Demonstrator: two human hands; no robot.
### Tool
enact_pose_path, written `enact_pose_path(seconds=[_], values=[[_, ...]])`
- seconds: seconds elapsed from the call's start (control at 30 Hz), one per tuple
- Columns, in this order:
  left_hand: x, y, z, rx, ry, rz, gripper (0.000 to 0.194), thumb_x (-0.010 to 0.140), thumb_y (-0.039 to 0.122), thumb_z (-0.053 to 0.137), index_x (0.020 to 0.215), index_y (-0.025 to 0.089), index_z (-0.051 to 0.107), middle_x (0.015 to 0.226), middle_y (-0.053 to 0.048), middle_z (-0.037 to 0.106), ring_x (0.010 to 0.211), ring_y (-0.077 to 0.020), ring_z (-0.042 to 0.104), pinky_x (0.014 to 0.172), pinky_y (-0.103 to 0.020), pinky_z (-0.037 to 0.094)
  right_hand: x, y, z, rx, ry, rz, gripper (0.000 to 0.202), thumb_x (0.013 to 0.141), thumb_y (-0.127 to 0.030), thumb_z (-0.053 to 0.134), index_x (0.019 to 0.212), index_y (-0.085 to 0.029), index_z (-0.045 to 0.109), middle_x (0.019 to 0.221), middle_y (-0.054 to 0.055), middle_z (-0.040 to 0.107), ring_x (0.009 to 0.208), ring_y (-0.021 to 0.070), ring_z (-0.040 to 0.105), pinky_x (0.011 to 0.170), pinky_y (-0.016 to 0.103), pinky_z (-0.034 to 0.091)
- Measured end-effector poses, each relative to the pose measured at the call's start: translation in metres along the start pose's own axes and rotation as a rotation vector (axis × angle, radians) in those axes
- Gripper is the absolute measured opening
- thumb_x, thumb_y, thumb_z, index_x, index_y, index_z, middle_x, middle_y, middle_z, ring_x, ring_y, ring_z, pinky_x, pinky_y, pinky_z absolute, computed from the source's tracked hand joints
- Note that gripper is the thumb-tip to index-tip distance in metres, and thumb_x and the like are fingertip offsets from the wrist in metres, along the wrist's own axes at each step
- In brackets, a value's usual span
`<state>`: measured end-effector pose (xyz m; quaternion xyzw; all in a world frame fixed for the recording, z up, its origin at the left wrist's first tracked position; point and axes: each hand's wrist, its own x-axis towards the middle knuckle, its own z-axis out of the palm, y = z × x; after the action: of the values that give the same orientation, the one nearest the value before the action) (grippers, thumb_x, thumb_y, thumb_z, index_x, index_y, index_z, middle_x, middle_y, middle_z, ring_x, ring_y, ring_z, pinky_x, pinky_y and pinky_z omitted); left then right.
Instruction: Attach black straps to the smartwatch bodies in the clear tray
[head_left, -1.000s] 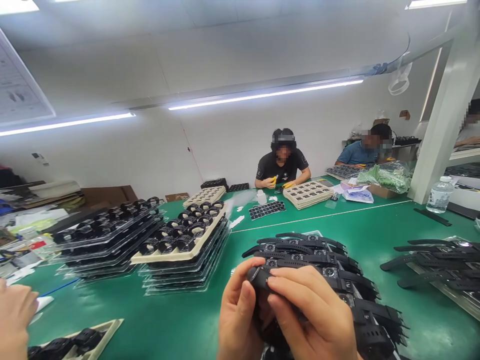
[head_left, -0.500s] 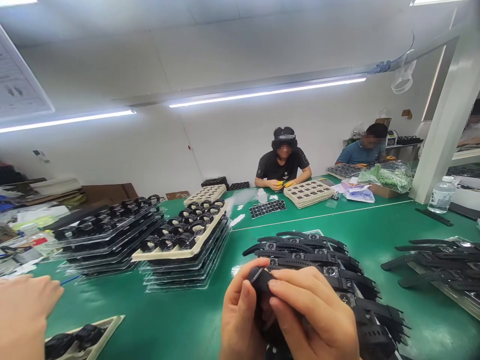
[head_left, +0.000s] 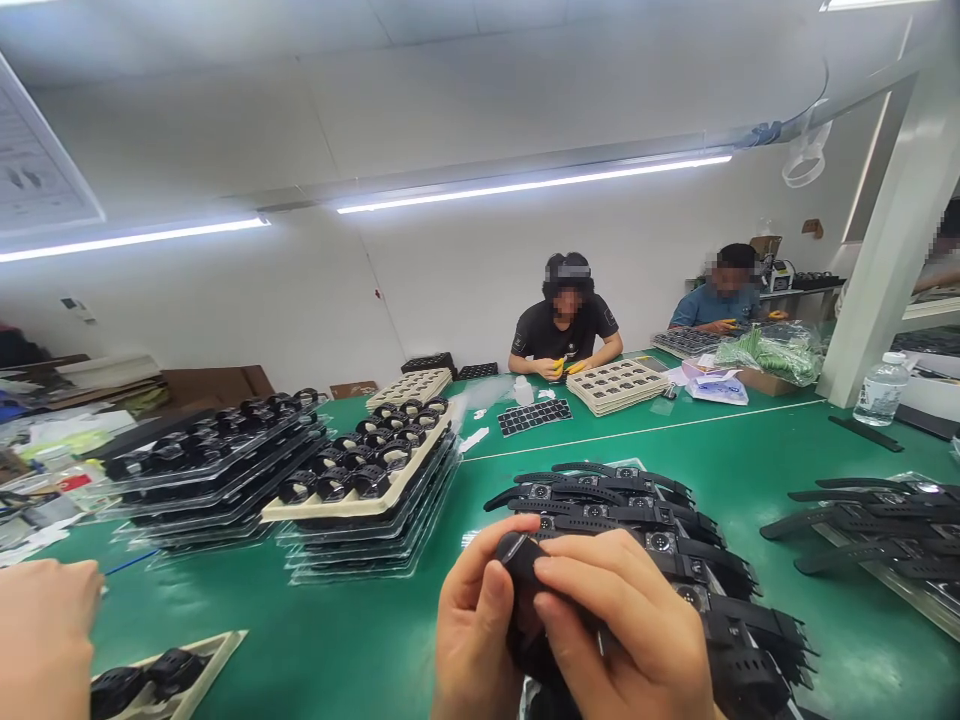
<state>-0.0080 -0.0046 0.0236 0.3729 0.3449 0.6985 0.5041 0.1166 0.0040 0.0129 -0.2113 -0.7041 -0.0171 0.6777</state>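
A black smartwatch (head_left: pixel 521 560) is gripped between my two hands, its strap bent round between them. My left hand (head_left: pixel 476 625) holds it from the left, with the thumb and index finger on the case. The fingers of my right hand (head_left: pixel 619 620) pinch the strap from the right side. Much of the watch is hidden behind my fingers. Just beyond and to the right of my hands lies a tray of smartwatches (head_left: pixel 660 543), backs up, with their black straps laid out flat.
Stacked clear trays of watches (head_left: pixel 217 470) and a beige-topped stack (head_left: pixel 390 500) stand left. A co-worker's hand (head_left: pixel 49 610) reaches in at lower left, beside a small watch tray (head_left: pixel 225 650). More watches (head_left: pixel 892 530) and a bottle (head_left: pixel 883 390) are right. Two people sit opposite.
My hands stay nearly in place with the watch, my right hand shifting slightly left. The co-worker's hand at the left edge has drawn back a little to the left.
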Motion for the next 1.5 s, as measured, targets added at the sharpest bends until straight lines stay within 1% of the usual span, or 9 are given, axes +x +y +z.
enact_pose_path(seconds=[0.17, 0.3, 0.47, 0.57, 0.67, 0.83, 1.03, 1.17, 1.5], values=[[0.001, -0.003, -0.001, 0.007, -0.066, 0.018, 0.055, 0.062, 0.065, 0.092, 0.089, 0.018, 0.084, 0.074, -0.004, 0.071, 0.064, -0.0122, 0.062, 0.06, -0.017, 0.051, -0.006, 0.006, 0.002, 0.028, -0.076, 0.041, 0.033, 0.091, 0.001, 0.068, 0.118, -0.019, 0.069, 0.111, 0.008, 0.079, 0.096, 0.0181, 0.075, 0.083, 0.027, 0.065], [0.003, -0.004, -0.004, -0.021, -0.047, 0.036, 0.054, 0.063, 0.064, 0.092, 0.091, 0.019, 0.084, 0.071, -0.001, 0.066, 0.056, -0.0067, 0.054, 0.055, -0.014, 0.047, -0.009, 0.008, 0.002, 0.041, -0.078, 0.036, 0.033, 0.092, -0.001, 0.068, 0.118, -0.021, 0.069, 0.113, 0.007, 0.078, 0.099, 0.0178, 0.075, 0.086, 0.027, 0.064], [0.003, -0.006, -0.005, -0.051, -0.15, 0.036, 0.046, 0.068, 0.058, 0.092, 0.095, 0.022, 0.085, 0.066, 0.001, 0.064, 0.052, -0.0053, 0.049, 0.051, -0.012, 0.044, -0.011, 0.006, 0.001, 0.043, -0.063, 0.016, 0.038, 0.093, 0.001, 0.065, 0.123, -0.022, 0.066, 0.114, 0.007, 0.078, 0.101, 0.0181, 0.074, 0.088, 0.027, 0.063], [0.003, -0.009, -0.004, -0.061, -0.1, 0.039, 0.046, 0.066, 0.053, 0.095, 0.099, 0.023, 0.084, 0.076, -0.001, 0.071, 0.064, -0.0098, 0.062, 0.062, -0.014, 0.052, -0.01, 0.004, 0.004, 0.04, -0.058, 0.065, 0.035, 0.095, -0.003, 0.063, 0.124, -0.024, 0.066, 0.114, 0.005, 0.078, 0.101, 0.0182, 0.075, 0.088, 0.027, 0.063], [0.007, -0.012, -0.008, 0.013, -0.124, 0.124, 0.045, 0.074, 0.057, 0.088, 0.103, 0.022, 0.085, 0.091, -0.006, 0.078, 0.077, -0.0153, 0.07, 0.074, -0.019, 0.058, -0.01, 0.003, 0.006, 0.017, -0.059, 0.171, 0.03, 0.1, -0.012, 0.059, 0.126, -0.026, 0.067, 0.112, 0.003, 0.079, 0.097, 0.0177, 0.076, 0.085, 0.026, 0.064], [0.01, -0.012, -0.009, 0.157, -0.081, 0.153, 0.048, 0.079, 0.058, 0.084, 0.109, 0.021, 0.084, 0.11, -0.01, 0.08, 0.095, -0.0225, 0.074, 0.079, -0.023, 0.059, -0.011, 0.008, 0.003, -0.051, -0.101, 0.21, 0.029, 0.103, -0.015, 0.057, 0.127, -0.028, 0.067, 0.114, 0.001, 0.079, 0.098, 0.016, 0.078, 0.085, 0.021, 0.064], [0.007, -0.008, -0.004, 0.143, -0.066, 0.171, 0.05, 0.075, 0.062, 0.086, 0.103, 0.021, 0.084, 0.095, -0.007, 0.078, 0.08, -0.0177, 0.07, 0.078, -0.024, 0.058, -0.014, 0.006, 0.008, 0.006, -0.056, 0.241, 0.027, 0.105, -0.018, 0.054, 0.125, -0.028, 0.068, 0.114, 0.003, 0.079, 0.099, 0.0186, 0.077, 0.084, 0.026, 0.064], [0.007, -0.008, -0.003, 0.127, -0.054, 0.183, 0.045, 0.074, 0.059, 0.087, 0.096, 0.02, 0.082, 0.082, -0.003, 0.071, 0.08, -0.018, 0.068, 0.075, -0.023, 0.056, -0.014, 0.004, 0.011, 0.035, -0.07, 0.222, 0.029, 0.104, -0.016, 0.054, 0.126, -0.028, 0.067, 0.114, 0.003, 0.078, 0.1, 0.0192, 0.075, 0.086, 0.028, 0.063], [0.004, -0.008, 0.0, 0.147, -0.044, 0.23, 0.045, 0.075, 0.062, 0.086, 0.094, 0.022, 0.077, 0.079, 0.0, 0.067, 0.078, -0.016, 0.065, 0.081, -0.024, 0.055, -0.012, 0.002, 0.011, 0.068, -0.103, 0.186, 0.034, 0.101, -0.01, 0.056, 0.129, -0.027, 0.065, 0.117, 0.003, 0.078, 0.099, 0.0176, 0.073, 0.087, 0.028, 0.06]])
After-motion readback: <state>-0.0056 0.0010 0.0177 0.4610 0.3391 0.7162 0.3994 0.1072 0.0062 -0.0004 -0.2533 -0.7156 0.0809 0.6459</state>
